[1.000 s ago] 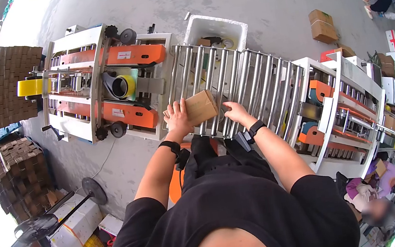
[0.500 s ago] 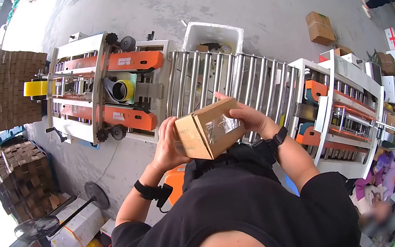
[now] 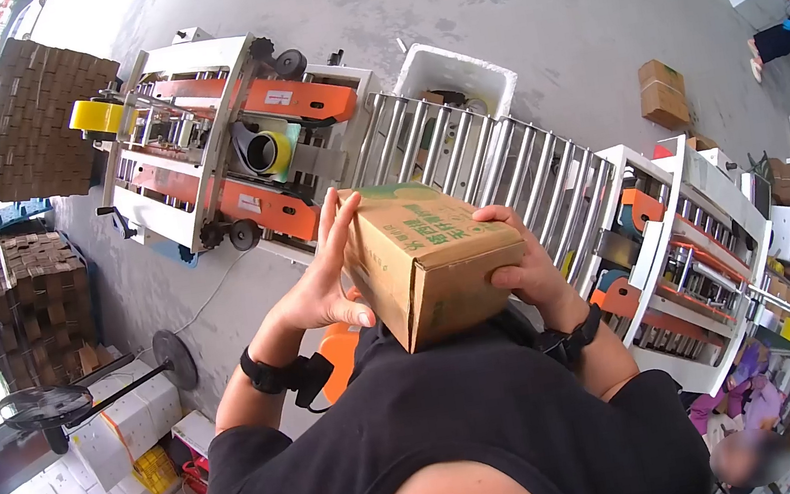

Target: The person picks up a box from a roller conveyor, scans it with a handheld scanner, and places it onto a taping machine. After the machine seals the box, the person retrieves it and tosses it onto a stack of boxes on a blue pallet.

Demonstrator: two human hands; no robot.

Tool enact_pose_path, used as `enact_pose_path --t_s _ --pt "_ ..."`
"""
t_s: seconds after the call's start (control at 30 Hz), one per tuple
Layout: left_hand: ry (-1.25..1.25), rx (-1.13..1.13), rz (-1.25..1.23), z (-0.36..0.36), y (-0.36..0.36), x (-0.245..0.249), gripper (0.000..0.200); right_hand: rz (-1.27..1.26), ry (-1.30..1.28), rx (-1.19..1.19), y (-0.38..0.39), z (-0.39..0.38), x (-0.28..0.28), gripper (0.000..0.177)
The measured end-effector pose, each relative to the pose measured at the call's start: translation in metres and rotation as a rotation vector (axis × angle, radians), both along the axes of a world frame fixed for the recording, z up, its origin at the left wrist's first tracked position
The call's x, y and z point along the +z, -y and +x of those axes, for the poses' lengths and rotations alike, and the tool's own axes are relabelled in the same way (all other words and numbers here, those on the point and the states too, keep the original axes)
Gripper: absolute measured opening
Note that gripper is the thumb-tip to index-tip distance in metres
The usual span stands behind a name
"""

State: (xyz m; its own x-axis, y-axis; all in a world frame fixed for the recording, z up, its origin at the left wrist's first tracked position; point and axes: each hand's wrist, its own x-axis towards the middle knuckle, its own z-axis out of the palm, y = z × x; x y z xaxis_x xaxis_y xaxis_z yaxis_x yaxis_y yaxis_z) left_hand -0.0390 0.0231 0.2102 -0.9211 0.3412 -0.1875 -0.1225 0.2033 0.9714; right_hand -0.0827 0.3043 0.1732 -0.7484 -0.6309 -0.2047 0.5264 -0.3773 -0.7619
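Note:
A brown cardboard box (image 3: 467, 289) with green printing on its upper face is held tilted in front of my chest. My left hand (image 3: 319, 283) bears on the box's left side, its fingers stretched along the upper edge and its thumb on the near part of that side. The right end of the box is gripped by my right hand (image 3: 531, 263), with fingers over the top and the thumb on the near face. The underside of the box is hidden.
Beyond the box runs a roller conveyor (image 3: 436, 145) between a left taping machine (image 3: 230, 149) and a right taping machine (image 3: 689, 256). A white foam bin (image 3: 461, 71) stands behind the rollers. Cardboard stacks (image 3: 34, 121) and a fan (image 3: 46, 407) are at left. Other people are at far right.
The box has been turned over in my hands, so the green-printed face shows in place of the clear-taped one. My left fingers have spread. The view has swung slightly.

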Motion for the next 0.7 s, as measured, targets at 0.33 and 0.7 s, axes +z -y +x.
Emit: enact_pose_path --t_s 0.33,0.7 --pt "0.133 0.301 0.114 0.001 -0.013 0.004 0.082 0.290 -0.514 0.153 -0.002 -0.004 0.052 0.067" --pt "-0.026 0.310 -0.049 -0.005 -0.017 0.023 0.076 0.337 -0.595 0.054 0.008 -0.002 0.051 0.055"
